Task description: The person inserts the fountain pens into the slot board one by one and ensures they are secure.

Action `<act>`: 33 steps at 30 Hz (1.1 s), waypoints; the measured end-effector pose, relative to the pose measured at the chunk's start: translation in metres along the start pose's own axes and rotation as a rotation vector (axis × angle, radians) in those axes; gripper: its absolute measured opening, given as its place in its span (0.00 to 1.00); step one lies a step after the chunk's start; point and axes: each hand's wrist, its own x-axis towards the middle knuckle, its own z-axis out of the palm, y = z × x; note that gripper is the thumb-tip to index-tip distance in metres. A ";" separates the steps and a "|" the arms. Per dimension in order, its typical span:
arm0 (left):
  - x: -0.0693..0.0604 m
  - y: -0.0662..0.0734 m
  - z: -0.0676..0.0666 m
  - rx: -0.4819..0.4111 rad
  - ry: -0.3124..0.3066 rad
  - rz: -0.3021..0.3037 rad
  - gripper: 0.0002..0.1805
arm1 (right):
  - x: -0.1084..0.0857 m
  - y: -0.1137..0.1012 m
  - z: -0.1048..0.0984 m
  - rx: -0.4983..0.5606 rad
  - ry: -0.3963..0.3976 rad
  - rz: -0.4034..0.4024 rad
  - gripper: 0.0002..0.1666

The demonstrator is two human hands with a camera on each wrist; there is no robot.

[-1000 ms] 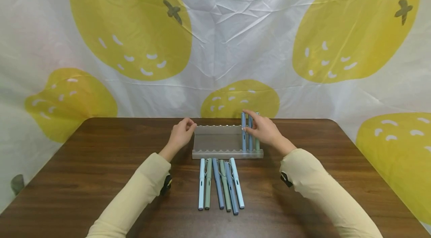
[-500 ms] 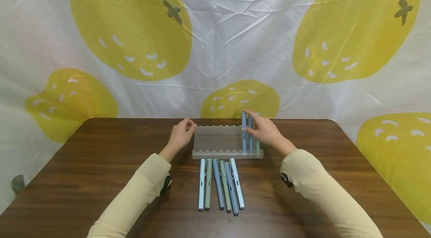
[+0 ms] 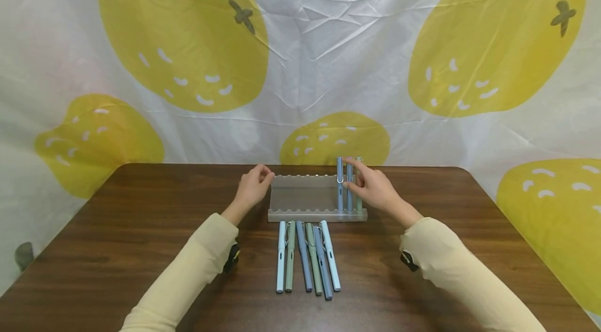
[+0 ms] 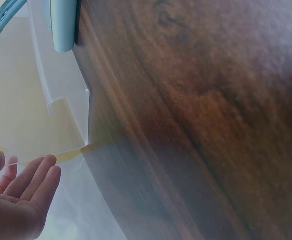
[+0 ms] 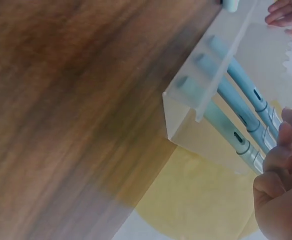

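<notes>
A clear, notched pen rack [image 3: 305, 196] stands at the back of the table. Its right end holds three upright pens: a blue pen [image 3: 340, 196], a second blue pen [image 3: 349, 199] and a green pen [image 5: 226, 125]. My left hand [image 3: 253, 186] pinches the rack's left edge between thumb and forefinger, the other fingers loosely extended in the left wrist view. Just right of the leftmost blue pen is my right hand [image 3: 375, 188], thumb and forefinger apart and holding nothing. In front of the rack lie several pens [image 3: 307, 259] in light blue, green and blue.
The brown wooden table [image 3: 188, 269] carries the rack and the loose pens. Behind it hangs a white cloth [image 3: 310, 71] printed with yellow fruit, close to the table's back edge.
My right hand has let go of the leftmost blue pen and drawn slightly to the right. That pen stays upright in the rack. The left hand has not moved.
</notes>
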 end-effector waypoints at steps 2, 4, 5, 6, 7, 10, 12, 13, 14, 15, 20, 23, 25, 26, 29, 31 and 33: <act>-0.001 0.000 0.000 -0.003 -0.007 -0.006 0.11 | -0.004 -0.001 0.000 0.006 0.001 0.001 0.32; -0.001 0.001 -0.001 -0.009 -0.012 -0.011 0.11 | -0.008 -0.002 0.000 0.016 -0.003 -0.002 0.31; -0.001 0.001 -0.001 -0.012 -0.013 -0.012 0.11 | -0.010 -0.003 0.001 0.021 -0.007 -0.006 0.31; -0.002 0.002 -0.002 -0.016 -0.014 -0.014 0.11 | -0.011 -0.004 0.001 0.027 -0.011 -0.009 0.31; -0.002 0.002 -0.002 -0.018 -0.016 -0.016 0.11 | -0.013 -0.004 0.002 0.034 -0.016 -0.011 0.31; -0.002 0.002 -0.002 -0.018 -0.018 -0.016 0.10 | -0.018 -0.005 0.004 0.053 -0.033 -0.018 0.30; -0.002 0.002 -0.001 -0.014 -0.018 -0.014 0.10 | -0.020 -0.006 0.006 0.059 -0.033 -0.020 0.30; -0.002 0.002 -0.001 -0.012 -0.016 -0.013 0.10 | -0.022 -0.006 0.007 0.061 -0.037 -0.018 0.30; -0.002 0.001 -0.001 -0.012 -0.014 -0.011 0.10 | -0.023 -0.006 0.009 0.064 -0.039 -0.017 0.30; -0.002 0.001 -0.001 -0.011 -0.012 -0.011 0.10 | -0.025 -0.006 0.010 0.069 -0.042 -0.016 0.29; -0.001 0.001 0.000 -0.011 -0.007 -0.007 0.11 | -0.032 -0.005 0.018 0.097 -0.070 -0.021 0.26; -0.001 0.001 0.000 -0.011 -0.009 -0.005 0.11 | -0.035 -0.006 0.022 0.114 -0.087 -0.039 0.26; -0.001 0.001 0.000 -0.012 -0.009 -0.008 0.11 | -0.036 -0.007 0.024 0.126 -0.101 -0.052 0.25; -0.001 0.001 -0.001 -0.011 -0.008 -0.010 0.11 | -0.037 -0.008 0.025 0.133 -0.110 -0.056 0.26; -0.001 0.002 -0.001 -0.009 -0.007 -0.014 0.10 | -0.040 -0.011 0.029 0.158 -0.140 -0.066 0.25; -0.002 0.003 -0.001 -0.008 -0.007 -0.019 0.10 | -0.041 -0.014 0.031 0.168 -0.164 -0.063 0.25; -0.002 0.004 -0.002 -0.010 -0.010 -0.019 0.10 | -0.042 -0.016 0.034 0.176 -0.185 -0.064 0.25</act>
